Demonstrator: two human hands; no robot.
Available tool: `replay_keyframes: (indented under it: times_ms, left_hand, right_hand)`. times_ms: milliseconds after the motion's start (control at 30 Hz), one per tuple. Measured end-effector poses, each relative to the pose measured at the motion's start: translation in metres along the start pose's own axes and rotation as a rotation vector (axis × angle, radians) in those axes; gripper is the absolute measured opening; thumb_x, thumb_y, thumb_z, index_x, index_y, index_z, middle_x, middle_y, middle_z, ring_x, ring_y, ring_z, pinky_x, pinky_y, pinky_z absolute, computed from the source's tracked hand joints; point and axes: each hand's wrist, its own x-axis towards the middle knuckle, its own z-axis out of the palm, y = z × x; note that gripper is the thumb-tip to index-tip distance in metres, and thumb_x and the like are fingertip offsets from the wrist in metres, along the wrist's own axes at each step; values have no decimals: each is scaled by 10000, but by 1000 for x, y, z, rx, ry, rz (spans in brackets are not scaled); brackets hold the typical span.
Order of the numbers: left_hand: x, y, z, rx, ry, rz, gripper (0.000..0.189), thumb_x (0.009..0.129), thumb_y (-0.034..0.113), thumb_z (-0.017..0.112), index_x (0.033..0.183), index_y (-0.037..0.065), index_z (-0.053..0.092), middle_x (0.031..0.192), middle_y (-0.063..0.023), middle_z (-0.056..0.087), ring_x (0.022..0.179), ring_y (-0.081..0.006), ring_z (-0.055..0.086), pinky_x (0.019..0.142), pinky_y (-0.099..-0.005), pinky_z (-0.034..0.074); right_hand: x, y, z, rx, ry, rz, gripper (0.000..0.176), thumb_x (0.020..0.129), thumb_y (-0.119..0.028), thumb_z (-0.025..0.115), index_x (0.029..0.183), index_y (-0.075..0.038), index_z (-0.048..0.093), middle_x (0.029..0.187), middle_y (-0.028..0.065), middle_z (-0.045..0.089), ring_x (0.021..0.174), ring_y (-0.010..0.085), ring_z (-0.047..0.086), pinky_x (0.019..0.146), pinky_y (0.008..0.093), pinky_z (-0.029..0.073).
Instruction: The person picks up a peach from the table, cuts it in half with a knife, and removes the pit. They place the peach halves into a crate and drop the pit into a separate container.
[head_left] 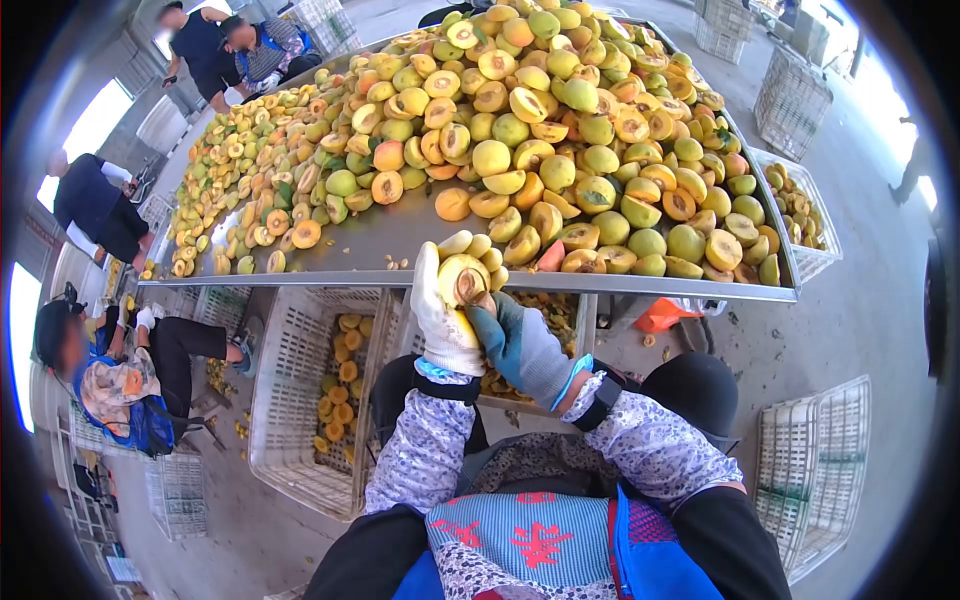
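My left hand (442, 320), in a white glove, is closed around a halved yellow peach (462, 278). The cut face points up at me, with a brown hollow or stone in its middle. My right hand (520, 345), in a grey and blue glove, presses its curled fingers against the lower right edge of that half. Whether those fingers also grip a small tool or a stone is hidden. Both hands are just in front of the near edge of a metal table (390, 232), which bears a large heap of halved peaches (540, 110).
Under the table, a white crate (285, 400) holds peach halves. Another crate of fruit (810, 250) stands at the table's right, and a crate (815, 470) is on the floor at right. A seated person (130, 370) is at left, others farther back. A red-orange bag (660, 315) lies below.
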Motion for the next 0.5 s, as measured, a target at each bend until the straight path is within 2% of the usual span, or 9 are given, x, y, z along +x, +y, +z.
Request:
replay_keyframes:
  times_ms: [67,167,267,367,400,467,500]
  left_hand:
    - [-2,0,0,53,10,27,458,1066,435,440,1124,40,665,1044,-136,708,901,-272,691,775,-412,584]
    - [-4,5,-1,142,-12,41,455,1067,430,437,1106,35,662,1023,-143,707,878,-276,693,745,-403,587]
    - [-5,8,0,233,-26,48,457,1069,427,435,1090,29,659,1000,-149,705,856,-280,695,724,-394,589]
    - [-7,9,1,207,-7,7,466,1069,429,439,1091,18,656,998,-157,707,856,-282,699,727,-391,591]
    - [-6,10,2,178,1,-13,470,1069,431,442,1094,13,656,1001,-160,708,859,-282,700,731,-391,592]
    - [-2,10,6,281,-42,109,466,1070,421,450,1114,3,653,1014,-170,712,874,-279,703,737,-389,592]
    - [-1,10,6,331,-60,171,465,1070,416,454,1123,-2,652,1021,-175,713,882,-277,704,740,-388,592]
  right_hand:
    - [0,3,0,-14,-11,12,380,1068,-326,529,1178,16,654,976,170,745,881,185,693,798,349,542]
    - [-1,3,-1,121,-95,63,387,1067,-325,535,1182,25,653,980,175,744,873,173,686,805,345,538]
    - [-2,4,-5,-103,-134,104,404,1069,-340,534,1175,31,657,980,148,752,871,156,665,815,345,532]
    - [-3,9,-2,-41,-115,72,432,1072,-366,527,1143,37,664,914,86,735,827,139,634,774,326,523]
    - [-3,8,-1,79,-113,89,439,1073,-381,521,1104,32,667,868,64,709,793,126,619,737,312,513]
    - [-3,3,2,317,-107,125,463,1074,-410,509,1026,21,671,777,22,656,726,102,589,663,284,491]
    - [-4,-1,-2,275,-153,191,472,1074,-428,500,983,6,662,746,12,628,684,93,567,622,273,469]
